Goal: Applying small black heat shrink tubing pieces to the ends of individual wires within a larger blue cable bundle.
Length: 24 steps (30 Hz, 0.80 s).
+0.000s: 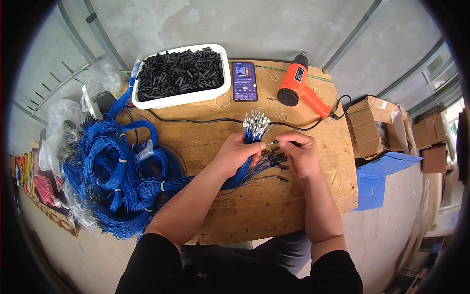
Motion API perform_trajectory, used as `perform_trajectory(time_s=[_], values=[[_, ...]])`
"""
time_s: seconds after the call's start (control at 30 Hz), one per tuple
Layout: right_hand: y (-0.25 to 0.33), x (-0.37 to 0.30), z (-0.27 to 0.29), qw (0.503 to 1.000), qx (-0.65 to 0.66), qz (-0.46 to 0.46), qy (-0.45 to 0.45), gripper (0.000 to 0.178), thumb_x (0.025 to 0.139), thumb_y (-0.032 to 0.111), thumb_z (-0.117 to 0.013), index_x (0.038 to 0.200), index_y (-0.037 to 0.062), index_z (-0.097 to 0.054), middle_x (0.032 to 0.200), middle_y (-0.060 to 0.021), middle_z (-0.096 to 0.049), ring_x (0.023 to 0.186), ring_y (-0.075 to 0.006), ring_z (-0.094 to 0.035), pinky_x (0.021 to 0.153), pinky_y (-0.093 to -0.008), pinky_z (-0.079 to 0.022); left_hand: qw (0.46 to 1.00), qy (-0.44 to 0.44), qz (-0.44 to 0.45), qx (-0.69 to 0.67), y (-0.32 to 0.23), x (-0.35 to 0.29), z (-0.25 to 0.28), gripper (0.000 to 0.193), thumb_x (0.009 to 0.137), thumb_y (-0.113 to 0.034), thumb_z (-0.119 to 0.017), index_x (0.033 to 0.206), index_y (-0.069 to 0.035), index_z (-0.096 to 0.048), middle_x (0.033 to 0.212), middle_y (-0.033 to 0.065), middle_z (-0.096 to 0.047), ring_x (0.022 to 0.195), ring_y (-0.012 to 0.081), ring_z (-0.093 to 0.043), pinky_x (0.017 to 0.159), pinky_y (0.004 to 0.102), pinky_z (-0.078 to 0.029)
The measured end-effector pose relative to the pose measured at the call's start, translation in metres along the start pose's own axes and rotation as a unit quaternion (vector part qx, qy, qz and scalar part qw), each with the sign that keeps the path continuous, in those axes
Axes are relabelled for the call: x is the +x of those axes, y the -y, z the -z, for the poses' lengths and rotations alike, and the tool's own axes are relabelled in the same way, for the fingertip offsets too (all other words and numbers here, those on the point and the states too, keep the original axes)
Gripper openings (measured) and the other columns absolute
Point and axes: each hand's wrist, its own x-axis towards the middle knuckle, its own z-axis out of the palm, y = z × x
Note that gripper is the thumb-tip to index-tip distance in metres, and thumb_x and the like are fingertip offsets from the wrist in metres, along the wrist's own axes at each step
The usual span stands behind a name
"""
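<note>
My left hand is closed around a bundle of blue wires, whose silvery metal terminals fan out above the fist. Close to the left thumb, my right hand pinches a short black sleeve at the end of a single wire. Below and between the hands, several wires with black sleeves on their ends spread to the right. The bundle runs back under my left forearm to a tied blue wire hank. The fingers of the left hand partly hide the wires they grip.
Behind the hands stand a white tub heaped with black sleeves, a phone and an orange heat gun. Its black cord crosses the wooden table. Blue wire coils fill the left side. Cardboard boxes stand right.
</note>
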Motion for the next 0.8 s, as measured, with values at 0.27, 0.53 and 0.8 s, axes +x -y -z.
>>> perform_trajectory(time_s=[0.27, 0.53, 0.8], values=[[0.01, 0.005, 0.002, 0.98, 0.172, -0.095, -0.029, 0.019, 0.095, 0.005, -0.065, 0.111, -0.0042, -0.067, 0.084, -0.0032, -0.067, 0.058, -0.0037, -0.043, 0.047, -0.0177, -0.03, 1.0, -0.006, 0.003, 0.004, 0.0, -0.001, -0.001, 0.014, 0.09, -0.015, -0.071, 0.089, -0.003, -0.064, 0.069, 0.0032, -0.061, 0.059, 0.0115, -0.058, 0.053, 0.0259, -0.046], [0.002, 0.004, -0.001, 0.976, 0.174, -0.13, 0.01, 0.016, 0.097, 0.013, -0.064, 0.1, -0.0017, -0.064, 0.082, -0.0057, -0.066, 0.056, -0.0056, -0.041, 0.048, -0.0184, -0.032, 1.0, -0.014, -0.02, 0.02, -0.003, -0.003, -0.006, 0.02, 0.09, -0.018, -0.072, 0.08, -0.003, -0.064, 0.067, 0.0032, -0.061, 0.056, 0.0117, -0.057, 0.051, 0.0254, -0.043], [0.001, 0.004, -0.003, 0.973, 0.193, -0.127, 0.02, 0.011, 0.097, 0.011, -0.064, 0.096, 0.0005, -0.064, 0.082, -0.0071, -0.067, 0.056, -0.0055, -0.042, 0.05, -0.0183, -0.035, 0.999, -0.012, -0.035, 0.008, 0.004, 0.0, -0.003, 0.019, 0.09, -0.019, -0.074, 0.086, -0.001, -0.067, 0.07, 0.0033, -0.062, 0.059, 0.0108, -0.058, 0.053, 0.0251, -0.048]])
